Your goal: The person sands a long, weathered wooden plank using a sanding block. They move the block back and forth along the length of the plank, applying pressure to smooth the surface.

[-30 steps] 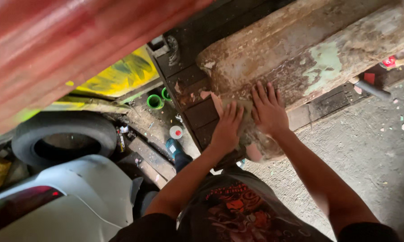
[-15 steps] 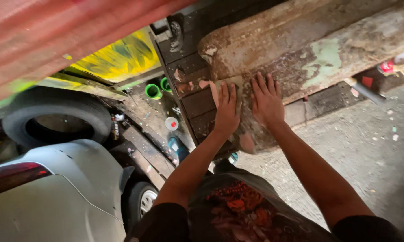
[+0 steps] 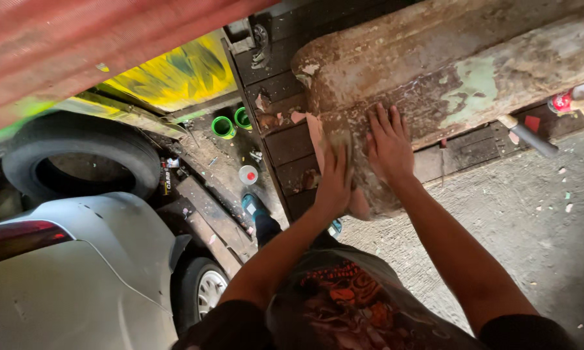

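The long, rounded, weathered panel with flaking brown, cream and pale-green paint (image 3: 447,84) lies across dark wooden planks (image 3: 285,139), its near end overhanging toward the person. The left hand (image 3: 334,178) presses flat on that end with fingers together, seemingly over a small worn pad, though what lies under the palm cannot be told. The right hand (image 3: 389,142) rests just beside it on the panel, fingers spread wide, holding nothing.

Judging from this, the loose paint chips near the panel's end could catch bare skin or crumble under pressure, and a hard push on the overhanging end might shift the panel on the planks.

Left of the panel, beyond the planks, two small green cups (image 3: 232,123) and a white round lid with a red centre (image 3: 248,174) sit among rubble. Farther left lie a black rubber tyre (image 3: 71,159) and a silver car body (image 3: 78,272). A grey-handled tool (image 3: 528,136) lies right of the panel's near edge. The person's foot in a teal shoe (image 3: 253,206) stands below the planks, where scattered boards crowd the footing.
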